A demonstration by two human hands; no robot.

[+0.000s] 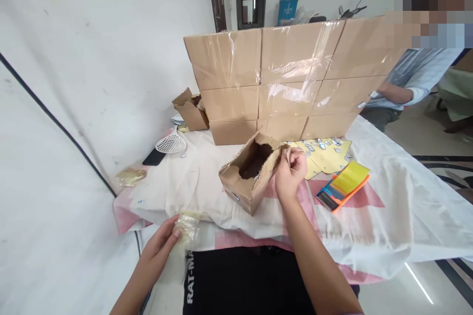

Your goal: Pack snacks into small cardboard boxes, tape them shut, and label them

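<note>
My left hand [162, 241] is closed on a small clear plastic packet [188, 229] at the table's front edge; what is inside is too blurred to name. To its right an opened cardboard box [240, 189] stands on the cloth, its top torn into a ragged hole with a dark inside. The fingers of my right hand [291, 170] pinch the torn edge at the box's right far corner. Yellow sheets with small labels [328, 155] lie just behind that hand. A tape dispenser [343, 187] with a wide yellow roll rests further right.
Stacked, taped cardboard boxes [288, 74] form a wall along the back. At the left are another opened box [192, 110], a white slotted scoop [172, 142], a black phone [154, 157] and a second plastic packet [131, 176]. A person in a light blue sleeve [432, 74] is behind at right.
</note>
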